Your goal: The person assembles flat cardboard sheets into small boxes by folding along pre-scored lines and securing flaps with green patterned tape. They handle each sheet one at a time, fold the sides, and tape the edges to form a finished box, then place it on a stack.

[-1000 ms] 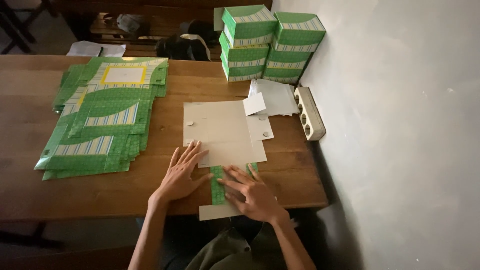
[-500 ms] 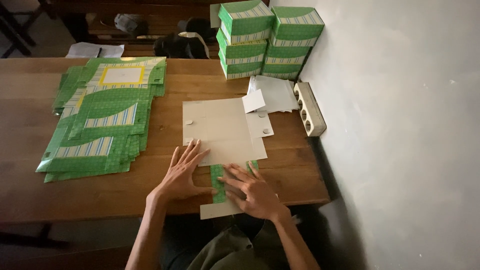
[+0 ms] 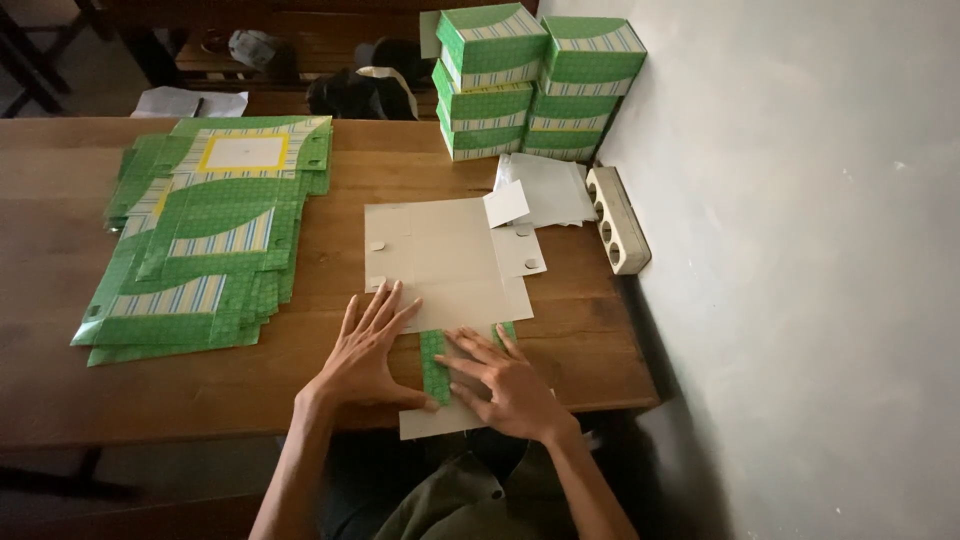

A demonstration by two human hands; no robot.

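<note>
A flat cardboard box blank (image 3: 440,265) lies plain side up on the wooden table (image 3: 300,400) in front of me. One narrow flap (image 3: 434,362) of it is folded over near the table's front edge, so its green patterned side shows. My left hand (image 3: 365,355) presses flat on the blank just left of that flap, fingers spread. My right hand (image 3: 500,385) presses down on the flap's right side, fingers spread toward the left hand.
A stack of flat green striped box blanks (image 3: 200,240) lies to the left. Several assembled green boxes (image 3: 535,80) stand stacked at the back right by the wall. A beige power strip (image 3: 617,220) and loose white sheets (image 3: 545,190) lie near the wall.
The hands stay pressed on the folded flap in nearly the same spot. The view has shifted only slightly.
</note>
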